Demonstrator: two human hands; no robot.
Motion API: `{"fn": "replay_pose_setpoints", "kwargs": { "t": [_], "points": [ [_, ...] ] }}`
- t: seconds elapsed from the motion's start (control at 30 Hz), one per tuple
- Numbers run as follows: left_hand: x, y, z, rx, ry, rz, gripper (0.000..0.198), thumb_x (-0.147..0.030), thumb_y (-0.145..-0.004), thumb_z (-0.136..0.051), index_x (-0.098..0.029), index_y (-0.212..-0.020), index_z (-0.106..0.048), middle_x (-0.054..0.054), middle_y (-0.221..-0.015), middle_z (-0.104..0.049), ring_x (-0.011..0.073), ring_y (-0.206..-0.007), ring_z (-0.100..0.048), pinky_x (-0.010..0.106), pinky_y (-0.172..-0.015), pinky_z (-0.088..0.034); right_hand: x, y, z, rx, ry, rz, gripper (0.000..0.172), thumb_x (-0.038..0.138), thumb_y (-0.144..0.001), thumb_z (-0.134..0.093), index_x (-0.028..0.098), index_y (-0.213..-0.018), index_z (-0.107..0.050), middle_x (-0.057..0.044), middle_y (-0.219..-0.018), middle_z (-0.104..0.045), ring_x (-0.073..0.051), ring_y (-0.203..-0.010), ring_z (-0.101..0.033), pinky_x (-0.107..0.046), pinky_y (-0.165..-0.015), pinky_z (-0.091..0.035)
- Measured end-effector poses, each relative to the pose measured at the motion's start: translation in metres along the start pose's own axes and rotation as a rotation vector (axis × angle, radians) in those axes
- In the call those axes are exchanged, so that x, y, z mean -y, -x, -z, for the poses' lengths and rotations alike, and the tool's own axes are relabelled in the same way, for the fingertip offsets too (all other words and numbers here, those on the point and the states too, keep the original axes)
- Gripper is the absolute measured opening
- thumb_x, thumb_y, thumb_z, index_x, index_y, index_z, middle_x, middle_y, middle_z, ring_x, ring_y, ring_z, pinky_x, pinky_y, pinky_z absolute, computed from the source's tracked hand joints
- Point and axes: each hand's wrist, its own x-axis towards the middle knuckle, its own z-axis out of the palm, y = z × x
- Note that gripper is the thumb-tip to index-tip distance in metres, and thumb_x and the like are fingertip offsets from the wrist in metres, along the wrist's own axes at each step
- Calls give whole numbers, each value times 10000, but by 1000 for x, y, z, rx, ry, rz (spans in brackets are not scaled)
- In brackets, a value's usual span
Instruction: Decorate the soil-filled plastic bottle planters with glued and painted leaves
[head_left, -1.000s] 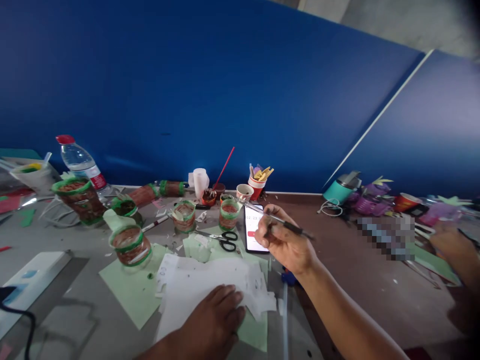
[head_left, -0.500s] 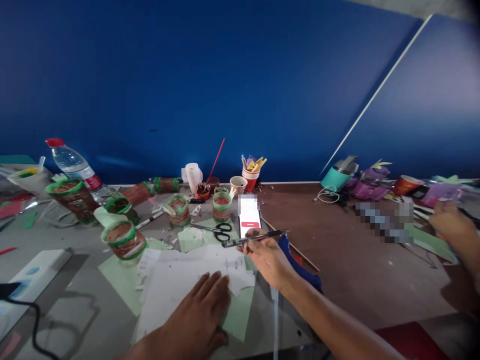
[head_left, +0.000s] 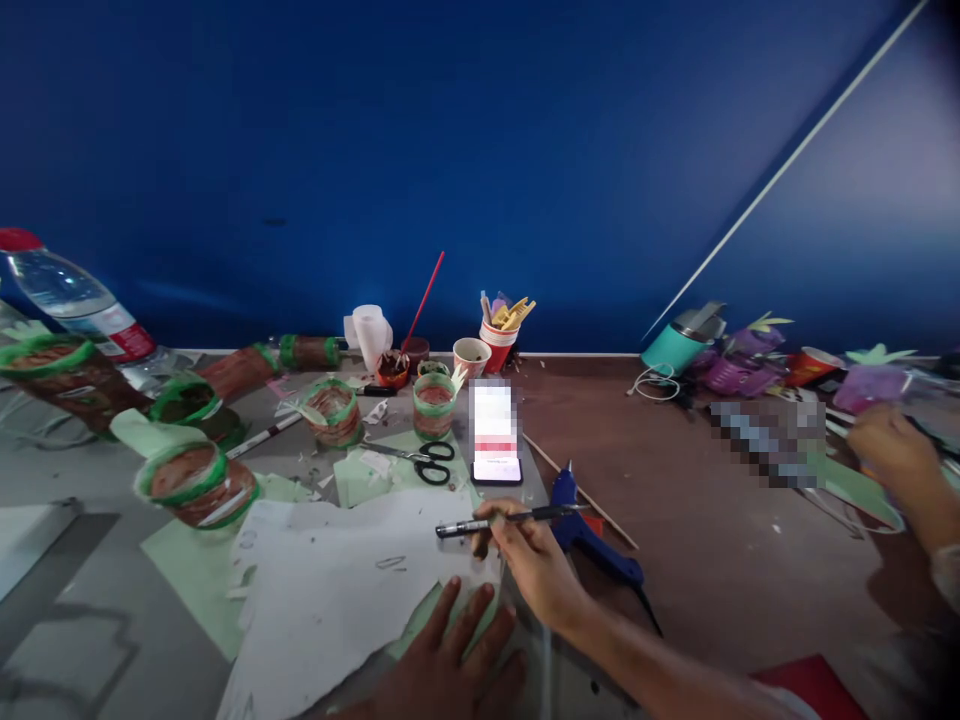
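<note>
My right hand pinches a black pen, held nearly level above the right part of a white sheet of paper. The sheet has a torn edge and a small outline drawn on it. My left hand lies with fingers spread by the sheet's lower right edge, over pale green paper. Just beyond the pen, a phone with a lit screen rests on the table. Black-handled scissors lie past the sheet. A blue glue gun is to the right of my right hand.
Brown cups with green rims stand on the left, near a tilted water bottle. By the wall are a red-and-white cup of sticks and a teal tumbler. Another person's hand is at far right.
My left hand has slid right and nearer, uncovering more of the sheet and the drawn outline. My right hand has come down and away from the phone with the pen. The view has shifted right.
</note>
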Motion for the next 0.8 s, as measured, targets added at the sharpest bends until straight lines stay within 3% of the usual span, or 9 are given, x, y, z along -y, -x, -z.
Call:
{"fn": "replay_pose_setpoints", "kwargs": {
  "t": [0.1, 0.2, 0.37, 0.47, 0.53, 0.63, 0.8],
  "points": [
    [2, 0, -1, 10, 4, 45, 311, -346, -903, -520, -291, -1205, -568, -1, -1298, -577, 226, -1167, -517, 428, -1039, -314, -2, -2, 0, -2, 37, -47, 229, 383, -753, -667, 195, -860, -590, 9, -649, -580, -145, -620, -525, -277, -623, -419],
    [7, -2, 5, 69, 6, -11, 321, -340, -913, -499, -296, -1226, -556, -14, -1342, -539, 224, -1161, -517, 407, -1000, -359, -4, -6, 3, -28, 47, -94, 212, 356, -754, -655, 191, -869, -586, 17, -626, -552, -136, -589, -494, -265, -594, -401],
    [10, -5, 9, -18, -27, 17, 280, -379, -911, -495, -370, -1176, -585, -61, -1299, -562, 209, -1116, -531, 398, -970, -372, -2, -7, 13, 6, -5, 1, 220, 410, -784, -624, 200, -771, -561, -28, -770, -573, -151, -668, -512, -283, -620, -427],
    [9, -4, 8, -22, -43, 26, 284, -367, -912, -498, -372, -1183, -584, -66, -1313, -548, 208, -1123, -522, 398, -974, -368, 4, -2, 18, 45, 0, -104, 238, 418, -792, -627, 212, -886, -551, 10, -683, -528, -112, -524, -438, -249, -492, -376],
    [8, -4, 7, -11, -50, 29, 294, -368, -914, -494, -370, -1196, -577, -63, -1333, -532, 208, -1125, -521, 397, -970, -373, 9, 4, 20, 60, 64, -135, 392, 387, -788, -649, 229, -1118, -508, 43, -629, -478, -106, -496, -399, -240, -471, -343],
    [7, -2, 8, -14, -49, 46, 310, -372, -922, -473, -403, -1220, -553, -84, -1356, -515, 206, -1158, -502, 396, -969, -373, 16, 11, 20, 43, 94, -82, 685, 379, -816, -618, 246, -1399, -284, 53, -608, -447, -124, -504, -397, -253, -476, -335],
    [6, -1, 10, 52, -39, 19, 328, -387, -929, -447, -413, -1247, -521, -83, -1390, -482, 215, -1172, -504, 416, -957, -379, 22, 16, 22, 26, 138, -56, 871, 370, -799, -635, 258, -1493, -120, 33, -616, -493, -134, -483, -402, -265, -456, -341]
  ]
}}
